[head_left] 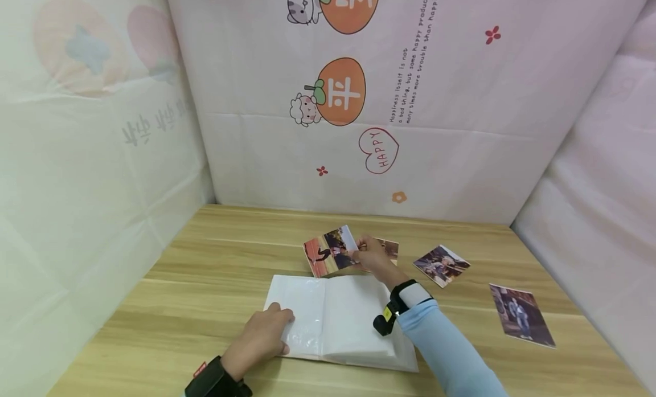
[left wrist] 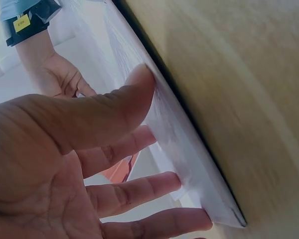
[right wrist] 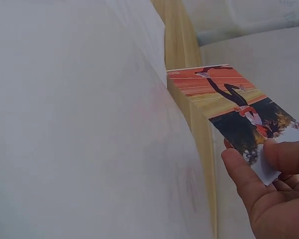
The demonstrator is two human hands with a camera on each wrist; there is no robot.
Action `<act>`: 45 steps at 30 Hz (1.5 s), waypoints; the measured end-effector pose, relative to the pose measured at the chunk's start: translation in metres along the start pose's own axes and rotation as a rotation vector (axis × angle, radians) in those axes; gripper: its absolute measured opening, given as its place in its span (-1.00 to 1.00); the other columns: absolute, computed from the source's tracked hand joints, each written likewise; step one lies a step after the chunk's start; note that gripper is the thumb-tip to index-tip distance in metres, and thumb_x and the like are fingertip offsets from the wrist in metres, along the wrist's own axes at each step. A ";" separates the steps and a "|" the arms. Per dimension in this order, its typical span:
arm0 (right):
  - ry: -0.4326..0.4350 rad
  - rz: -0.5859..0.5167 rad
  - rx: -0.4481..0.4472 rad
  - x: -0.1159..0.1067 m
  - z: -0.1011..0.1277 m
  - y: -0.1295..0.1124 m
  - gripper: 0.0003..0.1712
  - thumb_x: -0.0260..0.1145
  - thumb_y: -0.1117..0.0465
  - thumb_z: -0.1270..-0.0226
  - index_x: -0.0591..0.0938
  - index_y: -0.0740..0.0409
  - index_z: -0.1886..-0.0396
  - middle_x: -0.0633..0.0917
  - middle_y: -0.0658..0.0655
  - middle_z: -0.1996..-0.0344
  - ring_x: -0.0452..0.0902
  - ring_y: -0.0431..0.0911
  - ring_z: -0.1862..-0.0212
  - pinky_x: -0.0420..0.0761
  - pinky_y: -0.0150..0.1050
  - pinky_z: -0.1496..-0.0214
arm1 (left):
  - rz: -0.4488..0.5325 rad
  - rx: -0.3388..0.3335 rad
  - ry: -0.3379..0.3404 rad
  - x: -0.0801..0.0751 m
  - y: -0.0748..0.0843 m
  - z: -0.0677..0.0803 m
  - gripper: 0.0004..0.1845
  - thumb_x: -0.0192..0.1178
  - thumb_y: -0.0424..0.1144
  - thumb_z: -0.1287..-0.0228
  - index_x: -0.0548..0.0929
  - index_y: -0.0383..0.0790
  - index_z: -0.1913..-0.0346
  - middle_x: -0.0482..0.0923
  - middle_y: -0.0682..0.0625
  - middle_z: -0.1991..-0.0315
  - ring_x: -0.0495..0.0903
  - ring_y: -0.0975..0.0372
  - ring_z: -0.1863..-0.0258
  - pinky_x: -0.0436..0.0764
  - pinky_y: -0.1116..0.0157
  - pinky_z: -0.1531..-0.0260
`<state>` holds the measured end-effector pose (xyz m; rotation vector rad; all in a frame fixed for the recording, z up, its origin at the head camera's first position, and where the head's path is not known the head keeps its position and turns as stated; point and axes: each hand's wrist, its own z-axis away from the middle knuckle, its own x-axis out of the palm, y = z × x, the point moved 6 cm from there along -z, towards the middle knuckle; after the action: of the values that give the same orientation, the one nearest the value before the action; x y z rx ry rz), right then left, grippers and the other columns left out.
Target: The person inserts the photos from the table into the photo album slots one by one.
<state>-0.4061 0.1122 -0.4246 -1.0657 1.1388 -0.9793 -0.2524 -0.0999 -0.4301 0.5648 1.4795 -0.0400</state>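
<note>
Your left hand (head_left: 263, 337) is nearest, its fingers relaxed and mostly extended, gripping nothing as they touch the left edge of the open white album (head_left: 356, 323). You wear a black strap (head_left: 217, 380) on that wrist. The album lies spread flat on the wooden table (head_left: 169, 328), its left page shiny and its right page plain white. To the right, a photo of a standing person (head_left: 523, 316) lies on the wood, well apart from the album. Your right hand (head_left: 376, 259), below a light blue sleeve (head_left: 451, 346), reaches past the album's far edge, thumb and fingers closed on one end of the runner photo (head_left: 330, 252). You have another photo (head_left: 392, 250) partly hidden behind that hand, and a tilted photo (head_left: 442, 266) just to its right. Farthest off stands a white printed cloth (head_left: 256, 163).
</note>
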 end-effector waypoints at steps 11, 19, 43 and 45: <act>0.027 -0.025 0.013 -0.003 -0.005 0.009 -0.83 0.15 0.50 -0.25 0.33 0.36 0.25 0.44 0.32 0.23 0.48 0.21 0.12 0.57 -0.01 0.20 | 0.015 0.018 -0.008 0.000 0.000 0.001 -0.43 0.51 -0.26 0.33 0.57 -0.31 0.10 0.42 -0.07 0.36 0.41 0.12 0.44 0.45 0.16 0.41; 0.048 0.070 -0.008 -0.005 -0.006 0.007 -0.86 0.16 0.44 -0.29 0.39 0.34 0.21 0.50 0.26 0.36 0.55 -0.01 0.42 0.61 -0.11 0.36 | 0.030 0.036 -0.025 0.000 -0.002 0.002 -0.40 0.51 -0.18 0.29 0.57 -0.30 0.08 0.41 -0.06 0.34 0.41 0.14 0.42 0.45 0.18 0.40; -0.054 0.978 -0.507 0.035 -0.023 -0.058 -0.43 0.20 0.55 -0.12 0.43 0.25 -0.18 0.58 0.29 0.05 0.53 0.14 0.07 0.50 -0.02 0.12 | 0.010 0.035 -0.023 -0.001 -0.002 0.002 -0.38 0.51 -0.15 0.33 0.58 -0.29 0.09 0.42 -0.04 0.35 0.43 0.14 0.39 0.45 0.19 0.38; -0.056 1.011 -0.516 0.038 -0.027 -0.060 -0.43 0.23 0.55 -0.09 0.45 0.24 -0.16 0.59 0.27 0.07 0.54 0.12 0.09 0.51 -0.04 0.12 | 0.013 0.033 -0.021 -0.001 -0.002 0.001 -0.39 0.51 -0.15 0.33 0.58 -0.29 0.09 0.42 -0.04 0.35 0.43 0.14 0.40 0.45 0.19 0.37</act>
<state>-0.4302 0.0587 -0.3761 -0.7188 1.6667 0.1514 -0.2524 -0.1024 -0.4302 0.5986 1.4564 -0.0600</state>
